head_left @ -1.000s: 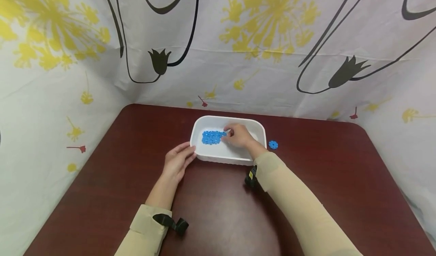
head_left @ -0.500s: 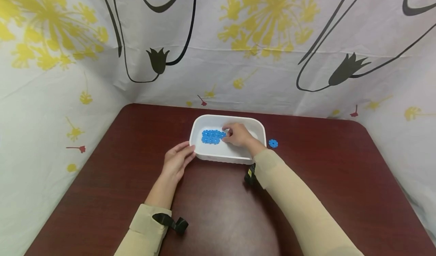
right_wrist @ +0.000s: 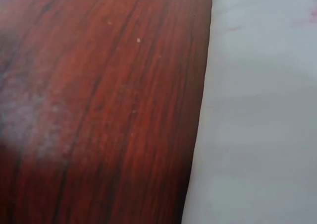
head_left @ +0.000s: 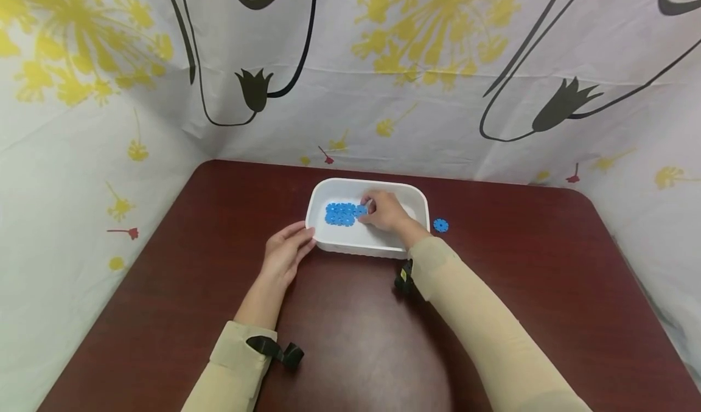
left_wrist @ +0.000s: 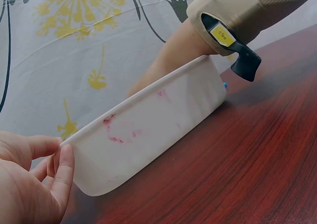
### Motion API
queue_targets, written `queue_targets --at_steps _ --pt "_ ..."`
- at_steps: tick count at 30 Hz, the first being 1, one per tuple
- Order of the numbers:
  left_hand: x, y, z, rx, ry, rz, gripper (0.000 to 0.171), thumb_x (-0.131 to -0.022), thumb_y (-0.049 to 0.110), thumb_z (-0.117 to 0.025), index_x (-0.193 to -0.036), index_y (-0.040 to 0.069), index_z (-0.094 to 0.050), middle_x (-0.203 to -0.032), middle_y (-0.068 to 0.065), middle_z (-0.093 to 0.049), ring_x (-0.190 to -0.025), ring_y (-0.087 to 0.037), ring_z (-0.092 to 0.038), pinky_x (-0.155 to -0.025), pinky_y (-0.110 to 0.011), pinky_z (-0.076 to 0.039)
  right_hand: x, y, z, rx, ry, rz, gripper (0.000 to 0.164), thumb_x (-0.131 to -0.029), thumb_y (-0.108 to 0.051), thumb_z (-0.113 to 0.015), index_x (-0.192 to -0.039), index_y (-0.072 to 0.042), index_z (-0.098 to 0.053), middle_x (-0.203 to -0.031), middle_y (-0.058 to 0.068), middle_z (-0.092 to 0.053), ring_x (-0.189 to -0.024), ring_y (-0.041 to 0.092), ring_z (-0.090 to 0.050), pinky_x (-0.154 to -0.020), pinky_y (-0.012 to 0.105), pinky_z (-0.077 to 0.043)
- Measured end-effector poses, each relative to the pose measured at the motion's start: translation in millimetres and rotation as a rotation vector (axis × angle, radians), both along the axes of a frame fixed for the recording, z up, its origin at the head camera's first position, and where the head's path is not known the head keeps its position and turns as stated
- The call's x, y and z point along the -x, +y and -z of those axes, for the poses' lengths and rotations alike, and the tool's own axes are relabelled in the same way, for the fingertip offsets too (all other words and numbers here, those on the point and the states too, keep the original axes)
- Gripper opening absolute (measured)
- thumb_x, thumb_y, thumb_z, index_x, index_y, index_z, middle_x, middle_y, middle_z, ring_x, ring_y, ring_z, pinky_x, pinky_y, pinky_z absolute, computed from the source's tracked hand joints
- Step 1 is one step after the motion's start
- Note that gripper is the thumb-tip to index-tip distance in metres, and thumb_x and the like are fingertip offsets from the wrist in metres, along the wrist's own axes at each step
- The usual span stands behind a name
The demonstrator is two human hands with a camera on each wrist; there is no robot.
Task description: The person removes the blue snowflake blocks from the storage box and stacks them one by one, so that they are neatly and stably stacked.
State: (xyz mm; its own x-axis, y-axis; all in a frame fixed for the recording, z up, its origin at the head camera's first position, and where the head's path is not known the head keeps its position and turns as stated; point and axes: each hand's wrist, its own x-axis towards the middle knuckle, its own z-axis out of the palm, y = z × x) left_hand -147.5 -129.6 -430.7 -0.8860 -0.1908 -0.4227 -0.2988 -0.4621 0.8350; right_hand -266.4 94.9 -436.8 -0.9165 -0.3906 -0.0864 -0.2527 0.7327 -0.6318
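A white plastic tray (head_left: 361, 249) stands on the table in the head view. Several blue notched plastic discs (head_left: 339, 214) lie in rows in its left half. My right hand (head_left: 387, 211) reaches over the near rim and pinches a blue disc (head_left: 361, 210) at the right end of the upper row. My left hand (head_left: 283, 252) grips the tray's near left corner; in the left wrist view the thumb and fingers of the left hand (left_wrist: 29, 179) hold the corner's rim and wall. The right wrist view shows only the tray's outer wall (right_wrist: 257, 115) and the table, no hand.
One loose blue disc (head_left: 440, 225) lies on the dark red table (head_left: 520, 266) just right of the tray. A patterned white cloth (head_left: 350, 114) hangs behind the table and along its sides. Red smudges mark the tray's outer wall (left_wrist: 148, 130).
The view has tilted slightly, so the scene sits a little higher. The right hand stays at the row's end, and the blue disc between its fingers shows more clearly. The left hand keeps its grip.
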Motion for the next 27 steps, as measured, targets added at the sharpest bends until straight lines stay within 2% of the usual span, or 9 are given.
queue_targets --at_steps 5,12,18,27 --pt "0.9 0.5 -1.1 -0.001 0.008 0.001 0.044 -0.092 -0.005 -0.069 -0.134 -0.006 -0.057 -0.128 -0.017 -0.057 -0.095 -0.019 -0.07 -0.09 -0.027 -0.06 -2.6 -0.4 -2.6 -0.004 0.025 -0.012 0.03 -0.087 -0.014 -0.082 -0.108 -0.005 -0.063 -0.095 0.01 -0.065 -0.088 0.024 -0.059 -0.083 0.038 -0.053" --pt "1.1 0.5 -1.2 0.007 0.006 0.003 0.044 -0.093 -0.004 -0.069 -0.135 -0.006 -0.057 -0.128 -0.018 -0.057 -0.098 -0.021 -0.069 -0.09 -0.027 -0.06 -2.7 2.1 -2.8 -0.005 0.026 -0.036 0.031 -0.09 -0.013 -0.079 -0.114 -0.003 -0.062 -0.091 0.01 -0.065 -0.083 0.023 -0.059 -0.08 0.037 -0.052" --pt "1.2 0.3 -1.4 0.013 -0.005 0.007 0.044 -0.093 -0.004 -0.069 -0.135 -0.004 -0.057 -0.129 -0.017 -0.057 -0.102 -0.022 -0.068 -0.09 -0.027 -0.06 -1.0 4.1 -2.8 0.015 -0.018 -0.034 0.041 -0.088 -0.016 -0.081 -0.121 -0.003 -0.061 -0.087 0.007 -0.064 -0.082 0.021 -0.057 -0.079 0.034 -0.049" --pt "0.6 0.9 -1.5 0.013 -0.009 0.007 0.044 -0.093 -0.003 -0.069 -0.135 -0.004 -0.057 -0.128 -0.017 -0.057 -0.103 -0.023 -0.067 -0.09 -0.027 -0.06 -0.9 3.0 -1.2 0.02 -0.021 -0.044 0.041 -0.089 -0.019 -0.081 -0.121 0.0 -0.064 -0.086 0.005 -0.063 -0.08 0.019 -0.055 -0.08 0.032 -0.048"
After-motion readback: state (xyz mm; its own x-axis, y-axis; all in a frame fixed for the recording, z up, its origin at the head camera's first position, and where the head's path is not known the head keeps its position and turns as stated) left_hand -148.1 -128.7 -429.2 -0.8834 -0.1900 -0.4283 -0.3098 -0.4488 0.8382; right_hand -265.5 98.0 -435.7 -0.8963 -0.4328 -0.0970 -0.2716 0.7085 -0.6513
